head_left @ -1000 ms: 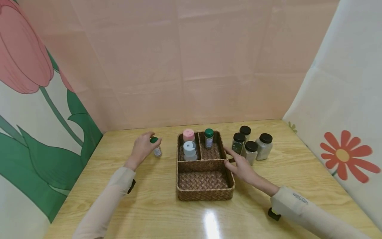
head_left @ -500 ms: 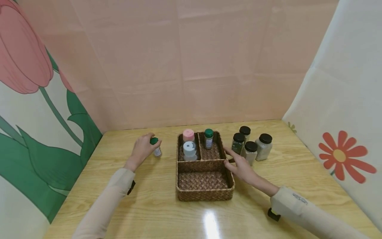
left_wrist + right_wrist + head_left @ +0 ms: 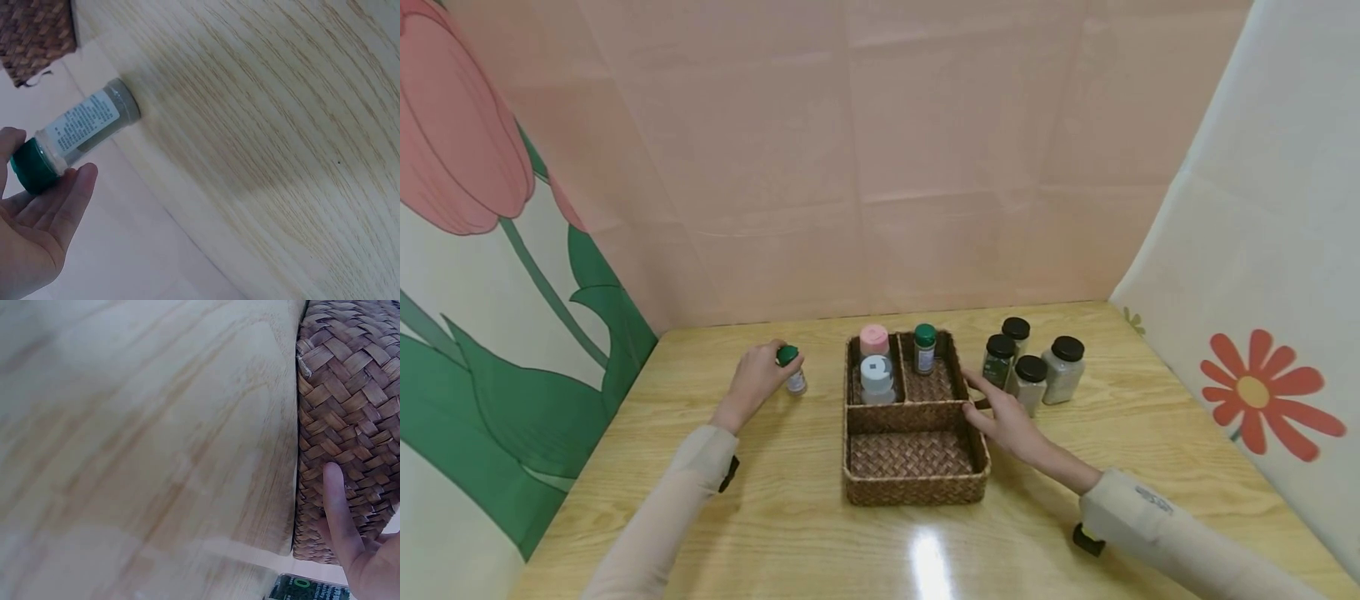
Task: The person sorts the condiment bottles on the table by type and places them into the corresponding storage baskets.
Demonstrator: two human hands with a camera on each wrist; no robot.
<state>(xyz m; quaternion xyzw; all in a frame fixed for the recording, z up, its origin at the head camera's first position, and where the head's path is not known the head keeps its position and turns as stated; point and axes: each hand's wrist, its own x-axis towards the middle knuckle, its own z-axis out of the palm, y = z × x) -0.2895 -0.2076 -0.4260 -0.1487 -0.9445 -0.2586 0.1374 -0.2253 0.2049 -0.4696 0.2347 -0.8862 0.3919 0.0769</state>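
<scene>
My left hand [image 3: 758, 379] pinches the green cap of a small spice jar [image 3: 796, 382], left of a woven basket [image 3: 917, 490]. The left wrist view shows the jar [image 3: 90, 124] with a white printed label, its base at the tabletop and thumb and fingers around the cap. My right hand [image 3: 1009, 421] touches the basket's right side; in the right wrist view one straight finger lies against the woven wall [image 3: 350, 412]. A pink-capped bottle [image 3: 874, 337] and a white-capped bottle [image 3: 877, 379] stand in the back left compartment. Another green-capped jar [image 3: 924, 350] stands in the back right one.
Several black-capped jars stand right of the basket near my right hand, among them a dark-labelled jar [image 3: 997, 360] and a wider pale jar [image 3: 1063, 369]. The wooden table [image 3: 760, 517] ends at a pink backdrop [image 3: 850, 167].
My left hand's fingers have lowered slightly around the green cap. The jar, the basket and my right hand have stayed in place.
</scene>
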